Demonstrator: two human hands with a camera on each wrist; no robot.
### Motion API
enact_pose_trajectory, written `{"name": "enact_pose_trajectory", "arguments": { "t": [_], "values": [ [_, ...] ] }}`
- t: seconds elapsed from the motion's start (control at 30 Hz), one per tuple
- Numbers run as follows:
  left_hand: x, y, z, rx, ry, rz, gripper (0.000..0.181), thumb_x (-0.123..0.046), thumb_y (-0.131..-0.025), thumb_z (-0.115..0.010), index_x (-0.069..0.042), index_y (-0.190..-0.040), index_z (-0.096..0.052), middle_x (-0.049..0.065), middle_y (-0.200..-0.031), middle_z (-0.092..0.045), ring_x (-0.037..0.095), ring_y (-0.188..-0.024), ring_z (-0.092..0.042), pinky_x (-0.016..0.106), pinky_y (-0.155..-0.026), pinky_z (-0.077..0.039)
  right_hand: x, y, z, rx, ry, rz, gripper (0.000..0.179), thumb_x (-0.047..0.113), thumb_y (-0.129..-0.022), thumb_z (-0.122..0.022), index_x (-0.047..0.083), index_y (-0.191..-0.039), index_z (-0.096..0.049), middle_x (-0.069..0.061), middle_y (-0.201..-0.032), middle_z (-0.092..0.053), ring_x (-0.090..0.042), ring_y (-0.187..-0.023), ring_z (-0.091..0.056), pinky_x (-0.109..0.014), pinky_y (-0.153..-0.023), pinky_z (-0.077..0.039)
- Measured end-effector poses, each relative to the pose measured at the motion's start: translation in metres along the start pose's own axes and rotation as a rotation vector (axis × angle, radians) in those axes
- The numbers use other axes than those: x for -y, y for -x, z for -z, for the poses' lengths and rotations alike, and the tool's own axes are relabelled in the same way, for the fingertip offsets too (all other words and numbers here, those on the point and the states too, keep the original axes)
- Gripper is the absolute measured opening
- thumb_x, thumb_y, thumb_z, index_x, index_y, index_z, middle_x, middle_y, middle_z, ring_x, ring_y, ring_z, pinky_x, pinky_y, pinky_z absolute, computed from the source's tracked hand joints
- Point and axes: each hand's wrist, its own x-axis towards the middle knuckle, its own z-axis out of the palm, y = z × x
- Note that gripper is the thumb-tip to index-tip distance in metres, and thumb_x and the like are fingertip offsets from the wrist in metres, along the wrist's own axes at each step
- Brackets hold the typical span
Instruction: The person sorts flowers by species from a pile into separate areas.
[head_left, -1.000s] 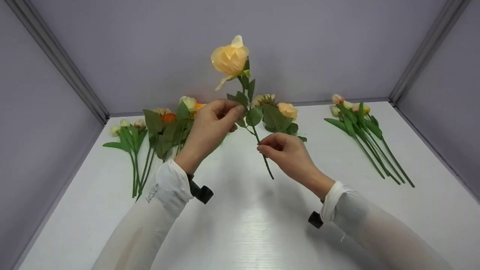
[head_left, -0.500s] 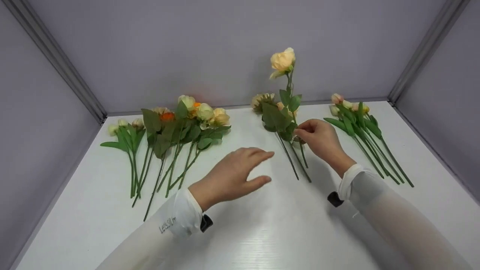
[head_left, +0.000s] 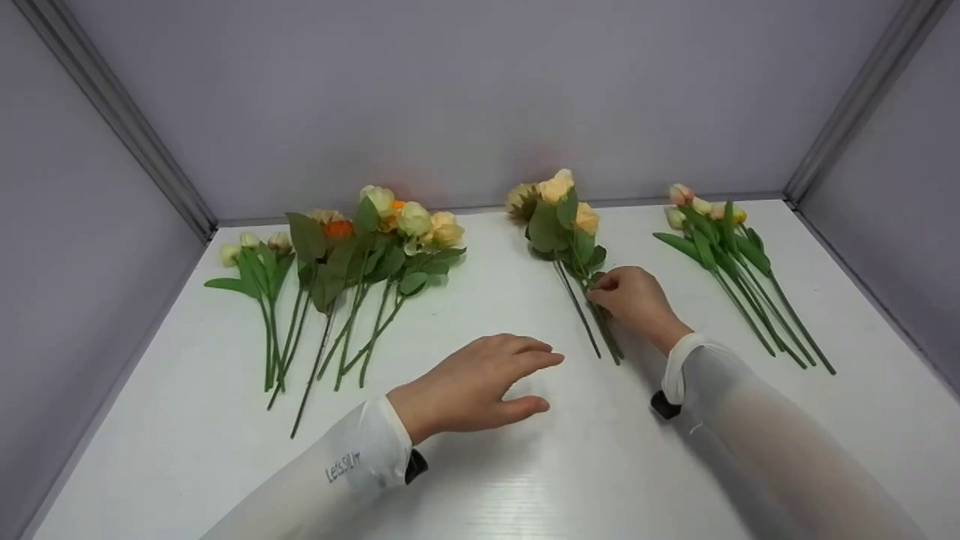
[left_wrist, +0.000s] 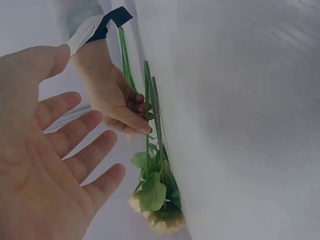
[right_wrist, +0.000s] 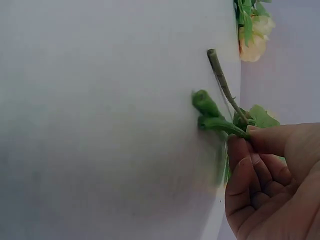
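My right hand (head_left: 637, 304) pinches the green stem of a peach-yellow rose (head_left: 556, 186) between thumb and fingers. That rose lies among a small group at the back, beside another peach rose (head_left: 586, 218) and a flower with a brownish-green underside (head_left: 522, 201). Seen from the right wrist, the pinched stem (right_wrist: 222, 125) lies close to another green stem end, with a darker stem (right_wrist: 220, 72) apart from them. Nothing is in my left hand (head_left: 480, 386), which hovers over the white table with fingers extended and thumb spread. Leaves hide part of the rose stems.
On the left of the table (head_left: 225, 465) lie pale tulips (head_left: 259, 274) and a mixed bunch of orange, cream and peach flowers (head_left: 375, 255). Several tulips (head_left: 716, 232) with pink and yellow heads lie on the right. Grey panels (head_left: 465, 97) enclose the back and sides.
My left hand has let go of the rose and drawn back toward me. The right hand has carried the rose rightward and lowered it from upright onto the group at the back.
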Motion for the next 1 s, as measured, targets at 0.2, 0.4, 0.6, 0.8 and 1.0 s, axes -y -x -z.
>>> {"name": "enact_pose_trajectory", "arguments": {
  "t": [0.2, 0.4, 0.6, 0.8, 1.0],
  "values": [
    [0.0017, 0.0012, -0.0027, 0.006, 0.016, 0.009, 0.053, -0.045, -0.104, -0.057, -0.022, -0.152, -0.050, -0.001, -0.149, -0.052, 0.018, -0.139, -0.047, 0.042, -0.116, -0.036, -0.0019, 0.0009, -0.0031, 0.026, 0.002, 0.005, 0.018, 0.022, -0.097, -0.072, 0.005, -0.099, -0.075, -0.008, -0.087, -0.068, -0.020, -0.073, -0.061, -0.034, -0.064, -0.051],
    [0.0009, 0.0021, -0.0044, 0.012, 0.031, 0.015, 0.051, -0.042, -0.104, -0.060, -0.021, -0.150, -0.053, -0.001, -0.148, -0.053, 0.019, -0.138, -0.048, 0.040, -0.116, -0.036, -0.0014, 0.0028, -0.0031, 0.053, 0.002, 0.006, 0.018, 0.023, -0.096, -0.073, 0.005, -0.097, -0.074, -0.008, -0.087, -0.069, -0.020, -0.073, -0.063, -0.033, -0.063, -0.052],
    [0.0013, 0.0027, -0.0060, 0.036, 0.043, 0.024, 0.052, -0.044, -0.104, -0.058, -0.021, -0.150, -0.053, -0.001, -0.150, -0.052, 0.018, -0.139, -0.047, 0.041, -0.115, -0.036, -0.0020, 0.0042, -0.0027, 0.068, -0.021, -0.016, 0.020, 0.024, -0.096, -0.073, 0.005, -0.099, -0.074, -0.009, -0.089, -0.069, -0.020, -0.075, -0.064, -0.031, -0.064, -0.053],
    [0.0046, 0.0036, -0.0073, 0.048, 0.037, 0.025, 0.052, -0.044, -0.105, -0.057, -0.020, -0.150, -0.053, 0.000, -0.150, -0.051, 0.019, -0.139, -0.047, 0.042, -0.115, -0.037, -0.0019, 0.0049, -0.0013, 0.080, -0.045, -0.032, 0.023, 0.026, -0.097, -0.072, 0.004, -0.102, -0.073, -0.010, -0.093, -0.070, -0.021, -0.079, -0.066, -0.032, -0.067, -0.055],
    [0.0056, 0.0038, -0.0066, 0.041, 0.022, 0.028, 0.051, -0.043, -0.104, -0.058, -0.020, -0.149, -0.054, 0.000, -0.148, -0.053, 0.019, -0.138, -0.048, 0.043, -0.114, -0.038, -0.0029, 0.0068, 0.0024, 0.079, -0.060, -0.034, 0.027, 0.030, -0.098, -0.070, 0.004, -0.105, -0.073, -0.011, -0.094, -0.070, -0.022, -0.081, -0.067, -0.032, -0.068, -0.056]
  ]
}}
